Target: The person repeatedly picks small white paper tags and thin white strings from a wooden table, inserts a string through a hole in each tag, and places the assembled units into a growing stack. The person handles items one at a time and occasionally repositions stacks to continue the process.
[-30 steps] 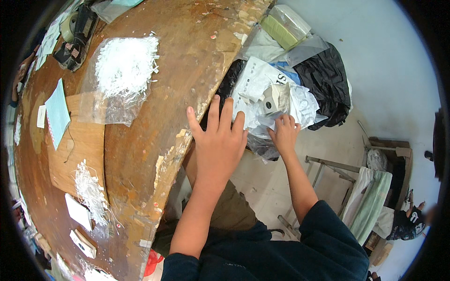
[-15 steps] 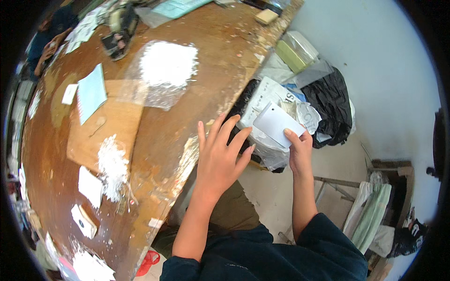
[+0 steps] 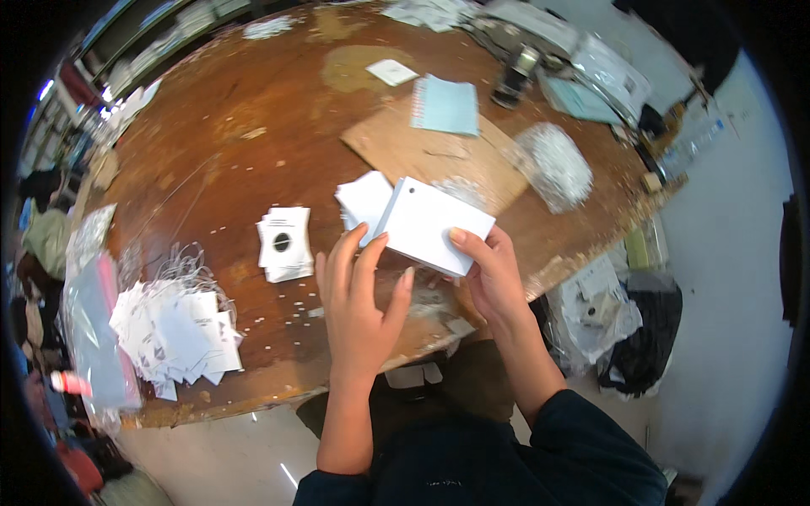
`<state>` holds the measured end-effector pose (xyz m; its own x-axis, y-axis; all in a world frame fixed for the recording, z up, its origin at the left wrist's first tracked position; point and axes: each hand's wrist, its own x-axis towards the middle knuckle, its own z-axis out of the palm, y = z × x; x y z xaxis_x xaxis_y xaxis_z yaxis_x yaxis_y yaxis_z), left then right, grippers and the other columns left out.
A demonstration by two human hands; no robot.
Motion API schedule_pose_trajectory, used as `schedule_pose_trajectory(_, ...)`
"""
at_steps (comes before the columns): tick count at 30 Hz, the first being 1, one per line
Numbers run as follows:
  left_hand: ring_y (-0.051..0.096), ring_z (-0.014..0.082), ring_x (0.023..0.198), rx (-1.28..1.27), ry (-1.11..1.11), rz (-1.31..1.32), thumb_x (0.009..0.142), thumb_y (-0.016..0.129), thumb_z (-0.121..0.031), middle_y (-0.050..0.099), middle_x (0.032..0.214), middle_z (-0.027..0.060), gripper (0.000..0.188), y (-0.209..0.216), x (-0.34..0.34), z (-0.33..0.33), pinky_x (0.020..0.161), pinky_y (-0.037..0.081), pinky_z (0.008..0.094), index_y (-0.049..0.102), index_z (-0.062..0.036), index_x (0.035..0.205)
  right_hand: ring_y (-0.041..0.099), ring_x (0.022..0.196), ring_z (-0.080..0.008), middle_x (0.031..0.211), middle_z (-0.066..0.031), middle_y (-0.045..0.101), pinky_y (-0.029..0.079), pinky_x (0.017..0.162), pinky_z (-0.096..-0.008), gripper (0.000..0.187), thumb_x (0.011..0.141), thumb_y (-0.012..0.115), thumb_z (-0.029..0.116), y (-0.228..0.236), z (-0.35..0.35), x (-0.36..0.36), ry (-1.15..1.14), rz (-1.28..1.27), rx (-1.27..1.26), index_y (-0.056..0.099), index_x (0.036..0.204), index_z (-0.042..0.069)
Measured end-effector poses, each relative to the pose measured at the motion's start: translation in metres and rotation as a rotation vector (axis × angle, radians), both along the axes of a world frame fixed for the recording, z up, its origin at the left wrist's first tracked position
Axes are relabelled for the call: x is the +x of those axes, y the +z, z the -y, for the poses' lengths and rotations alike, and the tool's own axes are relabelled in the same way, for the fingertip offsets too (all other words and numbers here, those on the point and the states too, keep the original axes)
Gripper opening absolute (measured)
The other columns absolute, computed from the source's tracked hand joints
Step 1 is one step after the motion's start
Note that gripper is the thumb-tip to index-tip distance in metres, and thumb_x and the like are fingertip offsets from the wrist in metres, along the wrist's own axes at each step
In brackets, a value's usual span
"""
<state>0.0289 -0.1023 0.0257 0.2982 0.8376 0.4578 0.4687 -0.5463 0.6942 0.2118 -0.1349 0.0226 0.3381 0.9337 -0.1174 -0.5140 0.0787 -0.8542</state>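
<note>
In my right hand is a stack of blank white cards with a dark punched hole near one corner, gripped with the thumb on top. My left hand is at the stack's left edge, fingers apart; its fingertips look close to or touching the edge. Beneath the stack on the wooden table lie more white cards. To the left sits a small pile of printed cards with a black circle. Further left is a heap of white tags with strings.
A light-blue spiral notebook lies on a wooden board. Beside the board is a clear bag of white strings. A black handheld device stands behind. At right, off the table, are black plastic bags by the wall.
My view has swung left, from the bags beside the table to the tabletop. The right hand has carried the cards over the table, and the left hand has come to their edge.
</note>
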Motion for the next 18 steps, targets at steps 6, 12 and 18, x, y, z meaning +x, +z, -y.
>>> schedule_pose_trajectory(6, 0.050, 0.0347, 0.132, 0.029, 0.175, -0.124, 0.090, 0.071, -0.022, 0.055, 0.136, 0.0113, 0.037, -0.023, -0.067, -0.013, 0.115, 0.029, 0.0614, 0.065, -0.0089, 0.124, 0.067, 0.079, -0.0165, 0.095, -0.0108, 0.070, 0.053, 0.064, -0.0299, 0.042, 0.086, 0.079, 0.021, 0.003, -0.158, -0.036, 0.031, 0.331, -0.060, 0.063, 0.114, -0.005)
schedule_pose_trajectory(12, 0.054, 0.0332, 0.127, 0.091, 0.092, -0.172, 0.087, 0.072, -0.017, 0.059, 0.129, 0.0103, 0.027, -0.043, -0.063, -0.007, 0.114, 0.031, 0.0587, 0.069, -0.0085, 0.113, 0.066, 0.076, -0.0178, 0.096, -0.0127, 0.068, 0.052, 0.058, -0.0324, 0.056, 0.082, 0.083, 0.026, -0.027, -0.268, -0.045, -0.126, 0.530, -0.235, 0.057, 0.121, -0.003)
schedule_pose_trajectory(18, 0.055, 0.0322, 0.125, 0.157, 0.078, -0.231, 0.089, 0.070, -0.017, 0.060, 0.127, 0.0100, 0.028, -0.046, -0.056, -0.004, 0.111, 0.036, 0.0590, 0.067, -0.0086, 0.115, 0.059, 0.065, -0.0148, 0.088, -0.0100, 0.066, 0.042, 0.048, -0.0286, 0.048, 0.081, 0.083, 0.022, -0.032, -0.284, -0.030, -0.019, 0.617, -0.197, 0.059, 0.115, -0.003)
